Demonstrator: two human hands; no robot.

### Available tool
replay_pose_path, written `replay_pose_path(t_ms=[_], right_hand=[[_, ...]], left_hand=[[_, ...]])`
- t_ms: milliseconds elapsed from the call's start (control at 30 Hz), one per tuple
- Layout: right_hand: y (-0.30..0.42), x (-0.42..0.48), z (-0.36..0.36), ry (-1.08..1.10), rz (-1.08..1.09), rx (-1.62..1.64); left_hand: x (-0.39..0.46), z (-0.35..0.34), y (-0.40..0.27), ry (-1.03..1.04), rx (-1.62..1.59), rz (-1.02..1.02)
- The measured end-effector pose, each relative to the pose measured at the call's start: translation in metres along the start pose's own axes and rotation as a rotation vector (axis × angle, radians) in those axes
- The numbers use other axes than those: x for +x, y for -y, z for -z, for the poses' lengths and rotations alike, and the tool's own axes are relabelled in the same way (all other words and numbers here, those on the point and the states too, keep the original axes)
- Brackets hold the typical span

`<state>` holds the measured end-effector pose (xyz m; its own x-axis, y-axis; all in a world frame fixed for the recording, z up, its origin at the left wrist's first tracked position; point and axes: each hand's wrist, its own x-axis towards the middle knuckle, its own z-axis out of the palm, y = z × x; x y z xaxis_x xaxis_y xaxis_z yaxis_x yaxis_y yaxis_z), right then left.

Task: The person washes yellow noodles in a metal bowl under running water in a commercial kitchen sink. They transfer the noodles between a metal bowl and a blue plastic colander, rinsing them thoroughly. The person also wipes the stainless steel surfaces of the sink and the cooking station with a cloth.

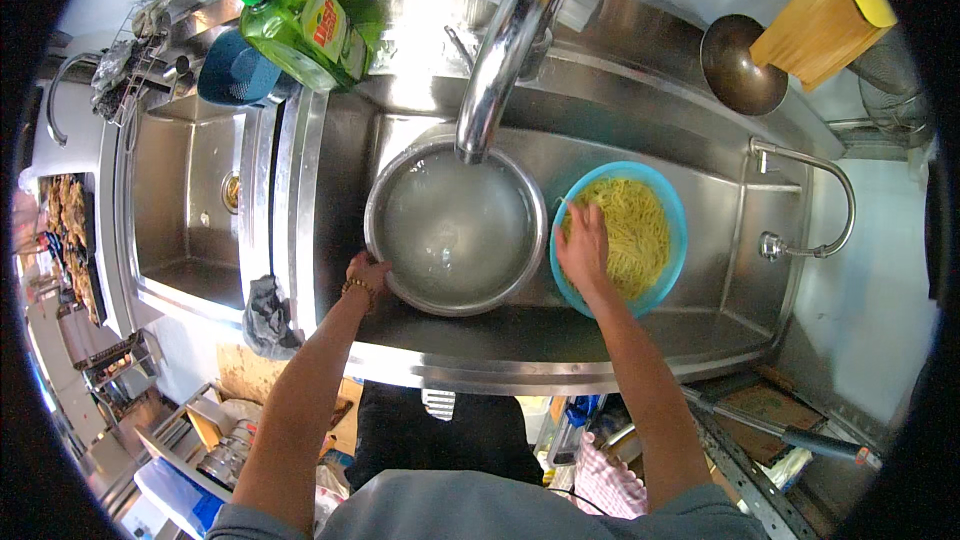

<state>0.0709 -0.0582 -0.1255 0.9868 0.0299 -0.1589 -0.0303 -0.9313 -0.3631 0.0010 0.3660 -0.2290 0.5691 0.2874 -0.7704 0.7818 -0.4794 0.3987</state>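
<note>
A round metal basin (454, 229) filled with cloudy water stands in a stainless steel sink (465, 337), beneath the end of a chrome faucet (495, 67). At the basin's lower left rim is my left hand (369, 274), its fingers at the rim; how firmly they grip is hidden. To the right of the basin sits a light blue plastic bowl or colander (677, 240) holding a heap of thin yellow noodles (637, 240). My right hand (585, 244) lies over the left part of this bowl, fingers spread near its rim and the noodles.
Behind the sink's left corner stands a green dish soap pump bottle (300, 37) beside a dark blue container (232, 75). A second sink (187, 195) is at left, with a grey cloth (268, 322) on the edge between. A curved metal pipe (847, 202) arches at right, below a dark round bowl (739, 64).
</note>
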Motion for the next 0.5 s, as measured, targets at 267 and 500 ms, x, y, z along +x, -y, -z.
replay_pose_path(t_ms=[267,500], right_hand=[[0.017,0.083,-0.002,0.262,-0.177,-0.445],[0.002,-0.013,0.037,-0.038,-0.138,-0.454]], left_hand=[[-0.02,0.003,-0.05,-0.003,0.017,0.092],[0.0,0.005,-0.007,-0.091,0.058,0.038]])
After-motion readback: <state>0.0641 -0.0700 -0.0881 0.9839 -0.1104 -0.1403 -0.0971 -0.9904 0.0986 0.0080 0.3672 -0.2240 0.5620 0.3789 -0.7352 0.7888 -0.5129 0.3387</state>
